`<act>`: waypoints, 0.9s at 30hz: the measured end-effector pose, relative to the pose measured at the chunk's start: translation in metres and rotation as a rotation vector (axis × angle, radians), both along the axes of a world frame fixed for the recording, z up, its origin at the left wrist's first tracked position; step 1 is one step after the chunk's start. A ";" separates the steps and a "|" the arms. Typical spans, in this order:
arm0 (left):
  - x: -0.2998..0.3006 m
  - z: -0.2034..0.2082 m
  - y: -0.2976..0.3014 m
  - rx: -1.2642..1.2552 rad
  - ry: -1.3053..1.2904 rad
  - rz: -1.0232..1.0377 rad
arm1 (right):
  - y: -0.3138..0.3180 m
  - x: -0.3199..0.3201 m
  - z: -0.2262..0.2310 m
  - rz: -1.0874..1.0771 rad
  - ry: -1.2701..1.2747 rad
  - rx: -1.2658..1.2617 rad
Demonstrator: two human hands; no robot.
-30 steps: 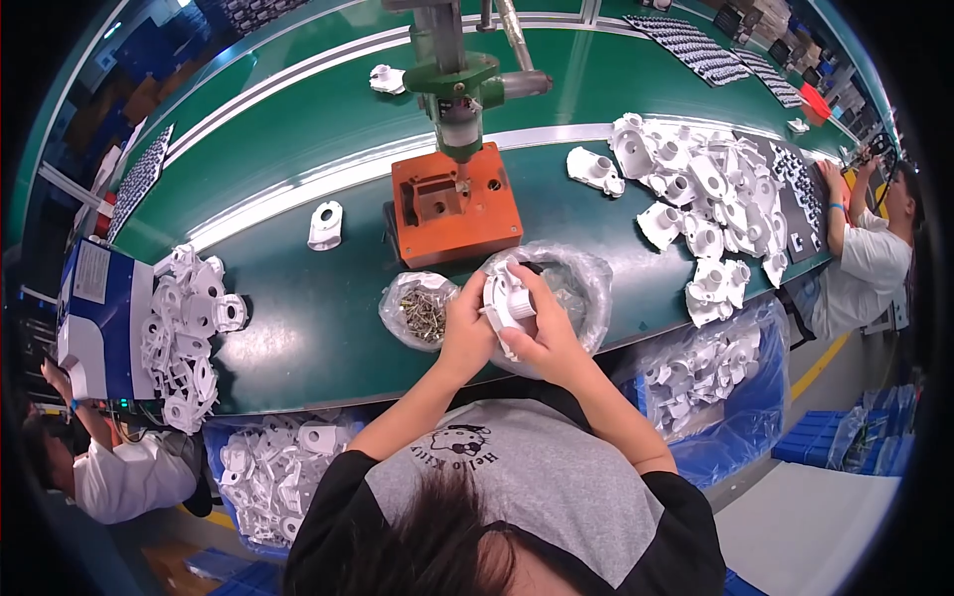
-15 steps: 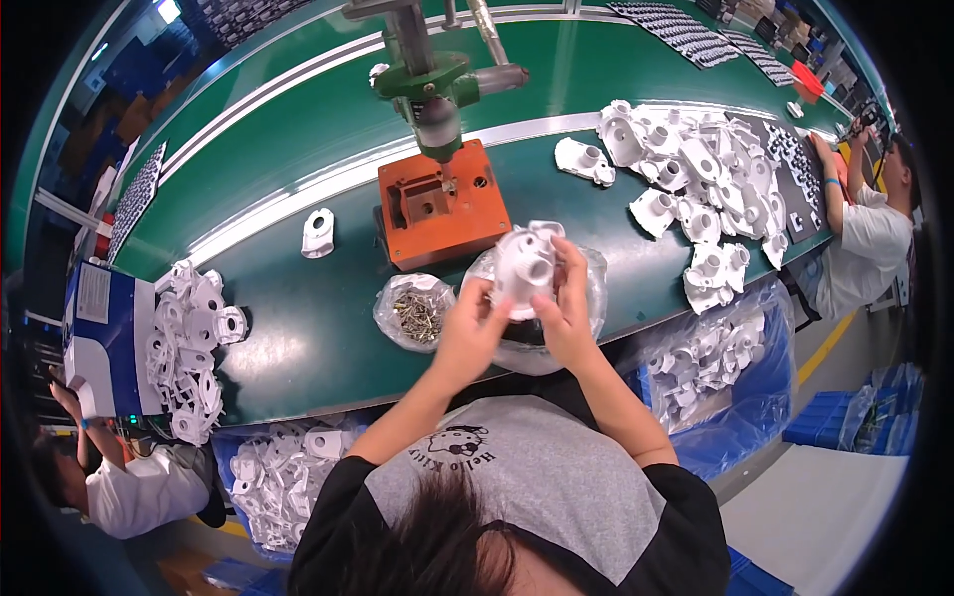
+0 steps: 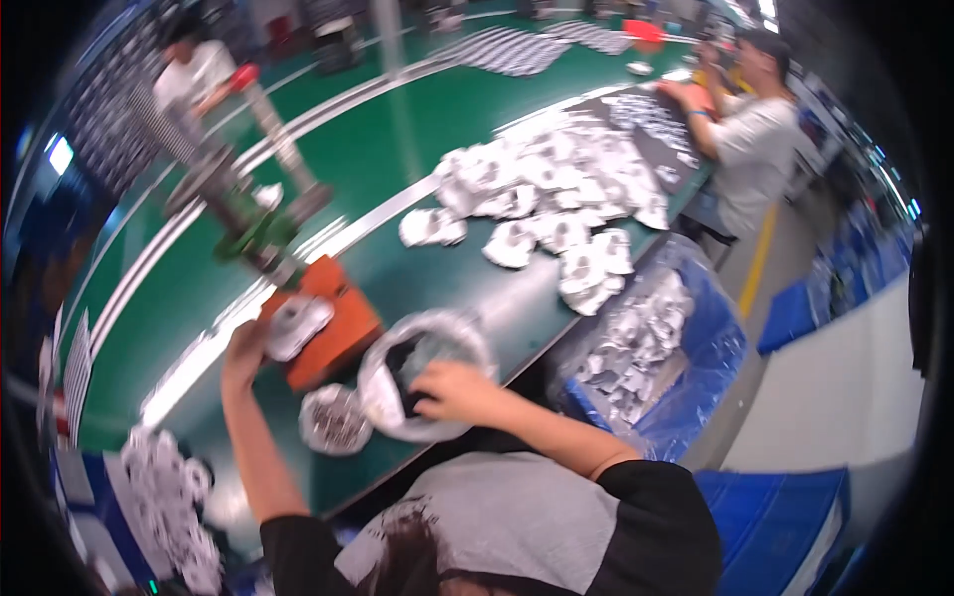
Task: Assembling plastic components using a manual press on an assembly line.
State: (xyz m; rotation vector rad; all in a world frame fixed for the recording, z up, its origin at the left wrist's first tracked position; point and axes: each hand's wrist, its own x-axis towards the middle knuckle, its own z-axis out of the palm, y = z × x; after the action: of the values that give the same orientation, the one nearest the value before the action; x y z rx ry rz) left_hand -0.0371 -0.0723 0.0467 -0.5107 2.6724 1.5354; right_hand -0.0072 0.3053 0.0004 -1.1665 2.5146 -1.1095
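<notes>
My left hand [image 3: 246,350] grips the edge of a white plastic housing [image 3: 299,326], which sits at the orange fixture block [image 3: 343,316]. Over the round container lined with clear plastic [image 3: 473,338], my right hand [image 3: 455,391] reaches in with its fingers curled. Dark contents show inside; what the fingers hold, if anything, is hidden. Beside that container is a small bag of thin metal pieces [image 3: 336,421]. Above the block stands a green and grey press head [image 3: 256,238], blurred by motion.
White housings form a large heap [image 3: 552,179] on the right of the green table and another pile [image 3: 164,502] at the lower left. A blue bin [image 3: 711,348] with more parts stands off the table's near edge. One co-worker [image 3: 750,139] is at the right, another [image 3: 194,79] across the table.
The view has swung to the right. My left hand has brought the housing from in front of me to the orange block. My right hand has let go of it and entered the lined container.
</notes>
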 end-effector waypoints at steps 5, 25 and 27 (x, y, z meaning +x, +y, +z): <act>-0.014 -0.012 -0.001 -0.336 0.304 -0.032 | -0.014 0.010 0.001 0.078 -0.024 0.122; -0.005 -0.019 0.038 -0.779 0.640 0.076 | -0.021 0.007 0.008 -0.020 0.040 0.107; -0.003 -0.008 0.055 -0.903 0.622 0.024 | -0.015 0.004 0.011 -0.032 0.030 0.105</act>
State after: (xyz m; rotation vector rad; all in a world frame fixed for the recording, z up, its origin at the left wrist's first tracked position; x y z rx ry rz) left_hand -0.0397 -0.0178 0.0387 -0.0321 3.7737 0.4044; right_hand -0.0032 0.2900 0.0117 -1.1278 2.5886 -0.9606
